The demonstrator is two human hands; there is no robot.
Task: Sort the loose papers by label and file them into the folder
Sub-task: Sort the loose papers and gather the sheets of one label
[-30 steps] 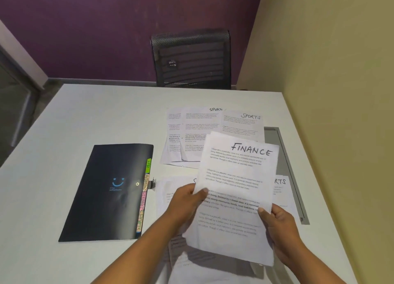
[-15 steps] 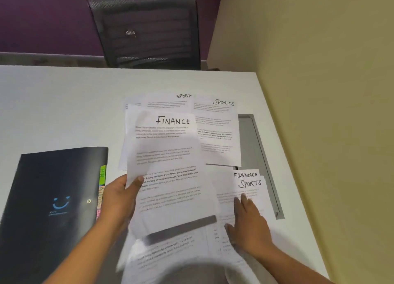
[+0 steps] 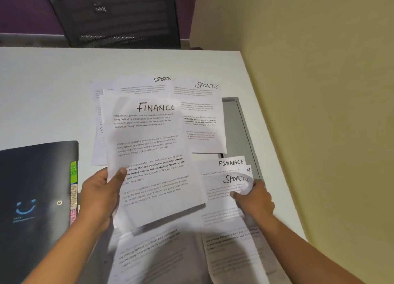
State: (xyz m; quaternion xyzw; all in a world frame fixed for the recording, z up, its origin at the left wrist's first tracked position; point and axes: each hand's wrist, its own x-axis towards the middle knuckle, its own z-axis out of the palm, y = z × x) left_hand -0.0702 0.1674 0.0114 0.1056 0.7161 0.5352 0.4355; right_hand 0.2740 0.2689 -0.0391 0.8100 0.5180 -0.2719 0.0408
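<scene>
Left hand (image 3: pixel 100 196) has the big FINANCE sheet (image 3: pixel 153 155) by its left edge, thumb on top over the print and fingers curled underneath. The page is lifted off the table (image 3: pixel 53 91) and throws a shadow on the loose papers (image 3: pixel 160 251) below it. So that sheet sits just right of the hand and fans up and away from it, covering part of the SPORTS pile (image 3: pixel 200 117) at the far side.

Right hand (image 3: pixel 255 196) is down on the smaller stack by the right edge of the table, pinching the right corner of the SPORTS sheet (image 3: pixel 226 185). That corner is curled up against the fingers. The sheet runs left from the hand, and another page marked FINANCE (image 3: pixel 230 163) peeks out just behind it.

The black folder (image 3: pixel 36 198) lies closed and flat on the left, just beside the left wrist, with coloured tabs (image 3: pixel 73 189) sticking out along its right edge. A grey slot (image 3: pixel 234 123) in the table runs beside the right-hand stacks, and there's a dark chair (image 3: pixel 115 14) at the far end.
</scene>
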